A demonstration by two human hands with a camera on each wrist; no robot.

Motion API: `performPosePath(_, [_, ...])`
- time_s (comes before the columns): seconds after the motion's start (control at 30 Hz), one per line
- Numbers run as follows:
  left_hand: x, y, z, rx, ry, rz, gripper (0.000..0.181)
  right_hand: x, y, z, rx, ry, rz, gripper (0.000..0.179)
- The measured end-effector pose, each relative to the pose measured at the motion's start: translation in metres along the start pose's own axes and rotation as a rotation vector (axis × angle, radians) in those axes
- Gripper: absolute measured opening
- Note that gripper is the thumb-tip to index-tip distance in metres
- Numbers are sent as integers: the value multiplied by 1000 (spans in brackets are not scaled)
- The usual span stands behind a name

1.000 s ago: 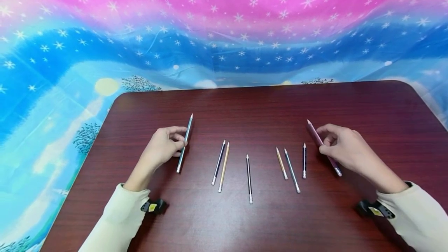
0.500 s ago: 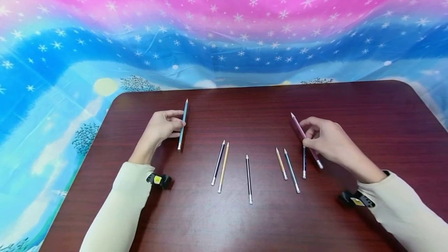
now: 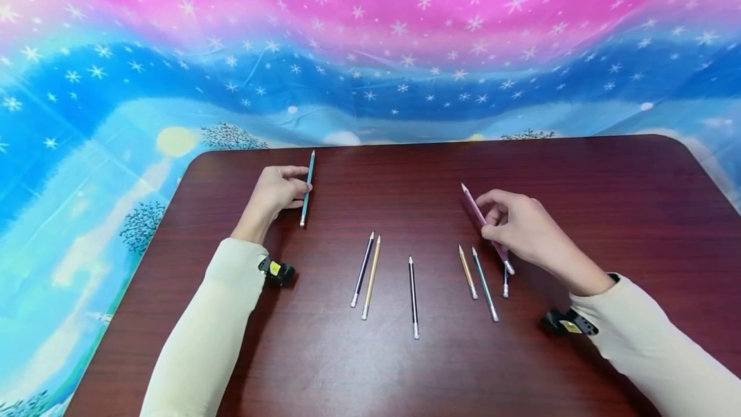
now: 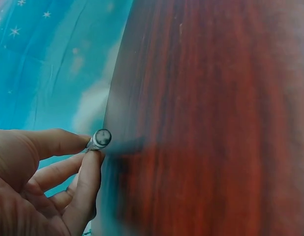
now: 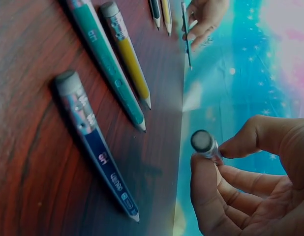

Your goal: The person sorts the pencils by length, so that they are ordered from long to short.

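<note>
My left hand (image 3: 279, 188) pinches a teal pencil (image 3: 307, 195) between thumb and fingers, its tip toward the table's far edge. In the left wrist view only the eraser end (image 4: 101, 138) of that pencil shows past the fingers. On the other side, my right hand (image 3: 518, 224) holds a pink pencil (image 3: 473, 204), which slants with its tip far and left. The pink pencil's eraser end overlaps a short dark blue pencil (image 3: 506, 287) in the head view. The right wrist view shows this dark blue pencil (image 5: 100, 150) lying on the table, printed with lettering.
A short yellow pencil (image 3: 467, 273) and a teal pencil (image 3: 485, 285) lie left of the dark blue one. Mid-table is a black pencil (image 3: 413, 298); further left lie a dark pencil (image 3: 362, 269) and a long yellow one (image 3: 371, 278). A snowflake-patterned cloth (image 3: 370, 50) hangs behind the table (image 3: 347, 365).
My left hand has carried the teal pencil toward the far edge. My right hand has moved left with the pink pencil, over the short dark blue one. The pencils on the table stay put.
</note>
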State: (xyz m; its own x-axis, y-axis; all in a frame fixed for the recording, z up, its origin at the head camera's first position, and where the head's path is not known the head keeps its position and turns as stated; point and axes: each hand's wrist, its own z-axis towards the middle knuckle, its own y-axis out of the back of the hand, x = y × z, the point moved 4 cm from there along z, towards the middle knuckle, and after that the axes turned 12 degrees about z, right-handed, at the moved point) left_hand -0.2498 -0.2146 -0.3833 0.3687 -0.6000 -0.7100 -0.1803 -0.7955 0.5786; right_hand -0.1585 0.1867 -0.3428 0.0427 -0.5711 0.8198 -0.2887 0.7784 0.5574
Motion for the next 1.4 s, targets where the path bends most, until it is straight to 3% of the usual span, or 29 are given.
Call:
performPosePath(0.37, [-7,0,12,-24,7,40,47,6,-7,3,16,2,22,41])
performPosePath(0.8, [-13,-4,14,-114,36,126,41,8,-11,6,23,-2,48,42])
performPosePath(1.4, [-10,-7,20,-91,0,113,45,8,-12,10,34,-19,89,40])
